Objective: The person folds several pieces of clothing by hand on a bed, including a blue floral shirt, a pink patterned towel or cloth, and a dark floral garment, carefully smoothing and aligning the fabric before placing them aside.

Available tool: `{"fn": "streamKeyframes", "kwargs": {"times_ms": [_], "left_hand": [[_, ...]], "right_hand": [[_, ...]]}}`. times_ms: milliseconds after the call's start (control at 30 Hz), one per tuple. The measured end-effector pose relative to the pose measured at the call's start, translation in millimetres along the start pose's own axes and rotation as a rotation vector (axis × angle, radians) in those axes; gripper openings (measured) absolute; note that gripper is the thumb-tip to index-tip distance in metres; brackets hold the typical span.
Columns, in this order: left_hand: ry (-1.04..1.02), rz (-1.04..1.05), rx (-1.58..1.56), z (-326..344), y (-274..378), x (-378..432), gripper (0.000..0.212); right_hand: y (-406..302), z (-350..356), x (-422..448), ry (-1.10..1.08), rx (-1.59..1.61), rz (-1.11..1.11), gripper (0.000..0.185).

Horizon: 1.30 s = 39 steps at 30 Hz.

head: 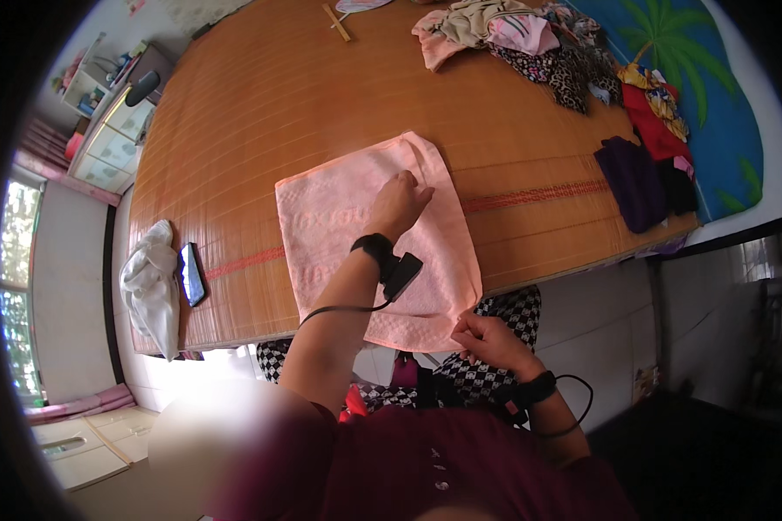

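Observation:
A pink towel (pixel 339 247) with raised lettering and an orange-pink stitched edge lies spread on a bed mat of brown slats, its near edge hanging over the side towards my lap. My left hand (pixel 401 203) rests on the towel's upper right part, fingers curled against the cloth; whether it pinches any fabric is hidden. With thumb and fingers my right hand (pixel 489 338) holds the towel's near right corner, just off the mat's edge. Each wrist wears a black strap with a device and a cable.
A heap of clothes (pixel 528 39) lies at the far right, with a folded dark purple cloth (pixel 632 183) and a red cloth (pixel 645 124) nearer. On the left are a phone (pixel 193 273) and a crumpled white cloth (pixel 150 286). A wooden stick (pixel 336 22) lies at the far side.

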<state>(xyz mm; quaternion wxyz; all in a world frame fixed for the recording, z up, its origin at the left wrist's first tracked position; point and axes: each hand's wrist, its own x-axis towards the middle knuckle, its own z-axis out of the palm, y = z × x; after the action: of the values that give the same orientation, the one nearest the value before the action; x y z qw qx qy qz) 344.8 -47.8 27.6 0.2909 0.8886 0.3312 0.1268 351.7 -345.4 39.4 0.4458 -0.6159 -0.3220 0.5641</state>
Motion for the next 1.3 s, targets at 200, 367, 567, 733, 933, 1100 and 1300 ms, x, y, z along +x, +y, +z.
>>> {"fn": "streamKeyframes", "kwargs": {"times_ms": [200,367,567,733,933,1100,1300], "left_hand": [[-0.01,-0.082,0.213,27.6,-9.0,10.6,0.036],[-0.025,-0.142,-0.092,15.1,-13.3,9.6,0.029],[0.09,-0.124,-0.698,26.2,-45.9,4.8,0.026],[0.116,0.328,-0.239,31.7,-44.0,4.4,0.032],[0.112,0.346,0.284,41.9,-33.3,8.7,0.05],[-0.058,0.268,-0.068,18.3,-45.2,5.2,0.05],[-0.444,0.455,-0.464,-45.4,-16.1,-136.0,0.068]], "right_hand": [[12.7,-13.9,-4.8,0.03,0.068,0.074,0.018],[19.1,-23.3,-6.5,0.055,0.134,0.079,0.017],[22.8,-24.0,-6.1,0.042,0.122,0.116,0.017],[26.2,-25.4,-10.5,0.04,0.131,0.142,0.017],[7.7,-19.3,-15.4,0.001,0.171,0.139,0.016],[-8.1,-15.2,-7.7,-0.03,0.171,0.081,0.011],[-39.4,-7.7,9.1,-0.095,0.152,-0.193,0.016]]}}
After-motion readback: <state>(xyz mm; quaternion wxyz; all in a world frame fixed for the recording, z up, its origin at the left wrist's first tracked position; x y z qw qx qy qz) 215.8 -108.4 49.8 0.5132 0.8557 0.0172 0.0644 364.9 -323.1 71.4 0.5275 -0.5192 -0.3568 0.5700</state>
